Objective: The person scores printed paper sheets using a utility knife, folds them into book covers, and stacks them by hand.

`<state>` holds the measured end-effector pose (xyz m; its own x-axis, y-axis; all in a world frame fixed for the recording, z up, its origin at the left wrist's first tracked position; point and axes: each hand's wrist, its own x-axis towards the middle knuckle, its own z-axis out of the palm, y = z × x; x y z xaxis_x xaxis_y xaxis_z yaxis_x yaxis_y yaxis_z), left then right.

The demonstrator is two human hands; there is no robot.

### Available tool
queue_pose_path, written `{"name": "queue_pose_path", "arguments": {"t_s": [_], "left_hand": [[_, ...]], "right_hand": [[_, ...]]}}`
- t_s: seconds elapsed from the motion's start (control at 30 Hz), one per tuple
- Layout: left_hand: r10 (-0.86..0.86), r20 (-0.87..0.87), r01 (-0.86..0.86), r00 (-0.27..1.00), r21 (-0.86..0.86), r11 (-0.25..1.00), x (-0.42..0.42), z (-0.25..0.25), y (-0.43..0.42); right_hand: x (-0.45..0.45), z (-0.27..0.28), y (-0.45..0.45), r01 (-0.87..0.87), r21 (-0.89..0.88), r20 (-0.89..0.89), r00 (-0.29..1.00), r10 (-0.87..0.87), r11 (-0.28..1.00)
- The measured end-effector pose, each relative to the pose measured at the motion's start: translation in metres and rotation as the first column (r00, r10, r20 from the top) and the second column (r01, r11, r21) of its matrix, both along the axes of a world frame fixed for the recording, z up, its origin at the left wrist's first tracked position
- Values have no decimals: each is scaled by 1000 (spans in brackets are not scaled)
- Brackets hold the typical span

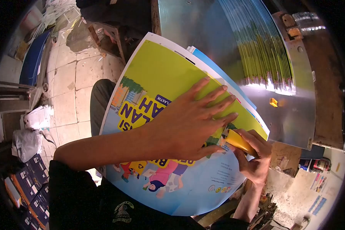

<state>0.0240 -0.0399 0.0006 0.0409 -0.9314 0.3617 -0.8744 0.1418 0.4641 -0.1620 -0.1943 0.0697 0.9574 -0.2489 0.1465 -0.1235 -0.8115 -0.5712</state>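
A large printed sheet stack (161,57), green and light blue with cartoon figures and lettering, lies across my lap and against the metal table. My left hand (195,119) is flat on it, fingers spread over the green part. In my right hand (257,153) is a yellow stapler (239,142), gripped at the sheets' right side; its tip is close to my left thumb and partly hidden. Blue-edged sheets (218,74) show behind the top sheet.
On the metal table (195,23) lies a fanned row of printed booklets (260,46). A small yellow object (273,102) sits near them. A wooden stool (107,38) stands on the tiled floor (65,107). Dark boxes (30,188) and a plastic bag (27,143) are at left.
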Motion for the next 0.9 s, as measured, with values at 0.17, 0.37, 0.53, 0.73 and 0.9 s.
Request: {"name": "queue_pose_path", "arguments": {"t_s": [0.17,0.37,0.53,0.73,0.9], "left_hand": [[9,42,-10,999,17,1000,-1,3,-1],[2,69,-5,998,42,999,-1,9,-2],[-25,123,15,992,86,996,-1,14,-3],[-12,152,-15,988,176,984,-2,23,-5],[19,102,-35,995,157,987,-3,24,-5]], "right_hand": [[-5,-7,-3,-20,-47,21,1000,21,999],[-8,-13,-3,-51,-137,79,995,63,989],[-3,-6,-5,70,198,-8,998,-70,978],[2,3,-6,304,528,-243,949,-202,793],[3,0,-16,220,530,-196,971,-134,819]]}}
